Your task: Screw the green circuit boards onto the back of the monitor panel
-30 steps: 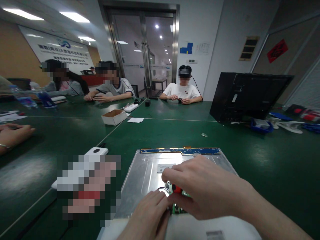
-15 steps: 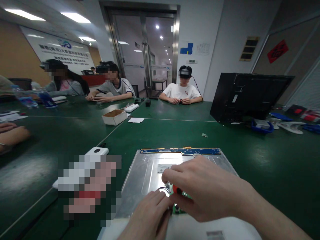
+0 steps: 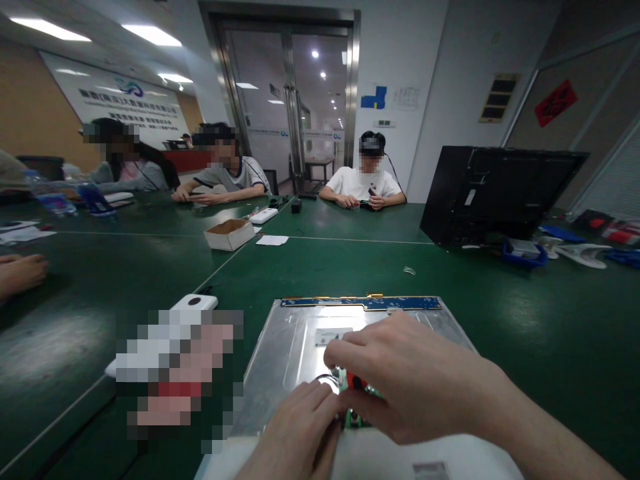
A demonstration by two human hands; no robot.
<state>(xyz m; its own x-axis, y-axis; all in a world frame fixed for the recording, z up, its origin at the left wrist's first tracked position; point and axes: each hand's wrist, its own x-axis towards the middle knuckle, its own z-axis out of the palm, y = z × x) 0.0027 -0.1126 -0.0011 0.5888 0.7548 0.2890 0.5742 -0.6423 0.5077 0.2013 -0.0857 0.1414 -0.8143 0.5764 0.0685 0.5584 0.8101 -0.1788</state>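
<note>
Lower centre: right hand (image 3: 400, 380) gripping a red-and-black object (image 3: 354, 380) over a circuit board (image 3: 356, 421) on a metal panel (image 3: 293, 340); left hand (image 3: 303, 423) just beside. Frame right: black monitor (image 3: 500, 193) on green desk (image 3: 545, 320). Top centre: glass doors (image 3: 317, 80).

From my remote seat I see a green tabletop (image 3: 350, 267). Nearest, at twelve o'clock, lies a silver metal panel (image 3: 290, 347); at ten, a partly pixelated white device (image 3: 194, 305); at eleven, an open box (image 3: 227, 237); at one, a small scrap (image 3: 409, 271) and, farther, a black monitor (image 3: 493, 197).
</note>
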